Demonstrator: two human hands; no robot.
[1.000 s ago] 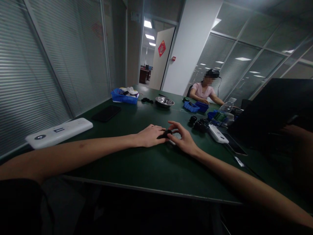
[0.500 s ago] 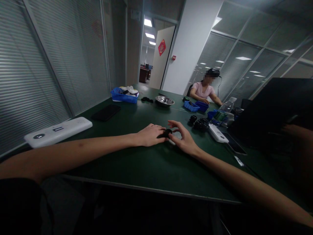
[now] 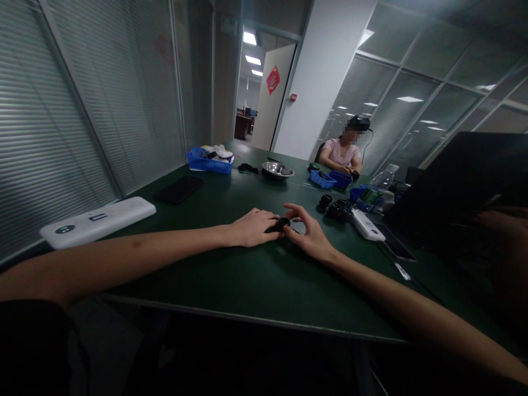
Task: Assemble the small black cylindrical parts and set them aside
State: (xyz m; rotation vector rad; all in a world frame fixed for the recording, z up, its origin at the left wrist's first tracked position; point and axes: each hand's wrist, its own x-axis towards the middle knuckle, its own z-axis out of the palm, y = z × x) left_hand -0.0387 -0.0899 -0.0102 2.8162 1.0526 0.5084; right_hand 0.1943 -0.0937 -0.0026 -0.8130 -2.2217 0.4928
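A small black round part (image 3: 283, 223) is between my two hands, low over the green table (image 3: 264, 280). My left hand (image 3: 253, 227) has its thumb and fingers closed on the left side of it. From the right, my right hand (image 3: 308, 235) curls its thumb and index finger around the part's other side in a loose pinch. The part's exact kind is too small and dark to tell. Beyond my right hand lie several black round pieces (image 3: 340, 210) in a cluster.
A metal bowl (image 3: 277, 171) and a filled blue basket (image 3: 211, 161) stand farther back. At left are a white device (image 3: 99, 220) and a black phone (image 3: 180, 190). Another white device (image 3: 367, 225) and a plastic bottle (image 3: 383, 179) are at right. A person (image 3: 341, 151) sits across.
My right thumb and index finger have come slightly closer around the black part, and a pale patch beneath my right hand has gone. The person across has drawn one arm in.
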